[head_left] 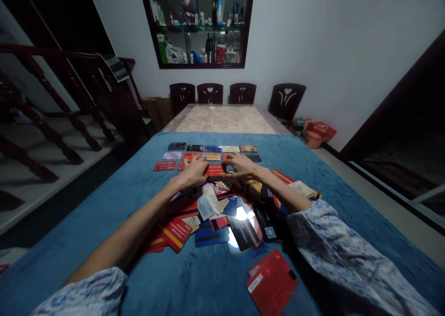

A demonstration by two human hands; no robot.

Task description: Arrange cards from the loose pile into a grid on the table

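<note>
A small red card (216, 170) with pale print lies level between my two hands, at the near side of the laid-out rows. My left hand (195, 172) has its fingers bent and closed on the card's left end. At the right end, the thumb and fingers of my right hand (240, 166) pinch the same card. Beyond them are rows of cards, among them a blue card (213, 149), a yellow card (212, 157) and a red card (164, 166). Below my wrists spreads a loose, overlapping heap of cards, with a blue card (211, 235) and a black card (270, 224) in it.
A blue cloth (156, 283) covers the near part of the table; its bare stone-like top (222, 117) shows behind. Two red cards (273, 286) lie near the front. More cards (301, 189) lie beyond my right forearm. Several dark chairs (243, 93) stand at the far end.
</note>
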